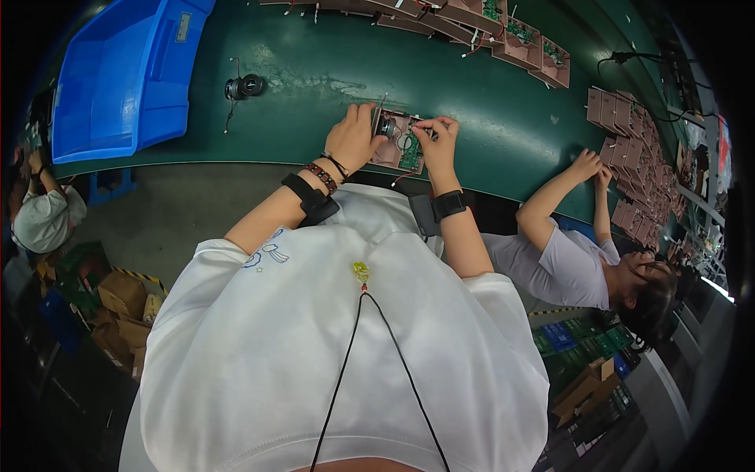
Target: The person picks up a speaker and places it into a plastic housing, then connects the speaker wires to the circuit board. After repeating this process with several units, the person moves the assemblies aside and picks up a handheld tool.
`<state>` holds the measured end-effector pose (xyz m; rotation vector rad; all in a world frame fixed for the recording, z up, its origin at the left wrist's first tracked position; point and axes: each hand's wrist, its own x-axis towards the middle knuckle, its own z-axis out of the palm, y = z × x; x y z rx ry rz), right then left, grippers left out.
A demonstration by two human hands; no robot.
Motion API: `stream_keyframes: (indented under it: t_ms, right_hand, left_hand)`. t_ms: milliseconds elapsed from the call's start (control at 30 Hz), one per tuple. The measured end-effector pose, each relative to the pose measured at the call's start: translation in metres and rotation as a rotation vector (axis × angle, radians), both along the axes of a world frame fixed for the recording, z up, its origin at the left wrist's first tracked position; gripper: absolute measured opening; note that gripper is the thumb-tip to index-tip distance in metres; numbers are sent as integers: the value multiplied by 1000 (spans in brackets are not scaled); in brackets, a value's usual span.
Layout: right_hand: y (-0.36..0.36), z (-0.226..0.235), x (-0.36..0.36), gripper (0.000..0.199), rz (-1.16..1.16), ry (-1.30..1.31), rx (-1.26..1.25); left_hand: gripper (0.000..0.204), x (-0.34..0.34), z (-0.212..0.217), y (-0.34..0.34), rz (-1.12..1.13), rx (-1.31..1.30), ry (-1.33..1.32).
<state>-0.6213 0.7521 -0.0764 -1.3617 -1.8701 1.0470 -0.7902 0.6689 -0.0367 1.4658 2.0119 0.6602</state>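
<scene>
I see my left hand [354, 138] with its grip clamped on the left end of a brown housing [391, 145] lying at the near edge of the green bench [314, 94]. My right hand [435, 141] pinches together over its green circuit board [410, 153]. Farther left lies a small black speaker [245, 86], beyond it a blue bin [126, 75]. Far right, a co-worker's hands [590, 165] touch stacked brown housings [629, 149].
</scene>
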Motion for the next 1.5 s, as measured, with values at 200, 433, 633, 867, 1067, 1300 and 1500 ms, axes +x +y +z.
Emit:
stream_keyframes:
  t_ms: [200, 433, 633, 867, 1067, 1300, 1500]
  right_hand:
    - [0, 2, 0, 12, 39, -52, 82]
    - [-6, 27, -7, 11, 155, -357, 362]
    - [3, 37, -11, 11, 166, -450, 313]
    - [5, 25, -5, 12, 160, -386, 81]
    - [14, 33, -12, 11, 148, -480, -52]
    - [11, 32, -19, 16, 70, -601, -129]
    - [-3, 35, -8, 16, 126, -496, 72]
  left_hand:
    - [57, -1, 0, -1, -15, -21, -17]
    - [53, -2, 3, -2, -24, -52, -41]
    - [46, -4, 3, -1, -28, -78, -68]
    - [44, -4, 2, -1, -33, -119, -104]
    - [44, -8, -4, 1, -47, -164, -148]
    - [49, -9, -2, 3, -48, -183, -156]
    - [52, -10, -1, 5, -67, -97, -26]
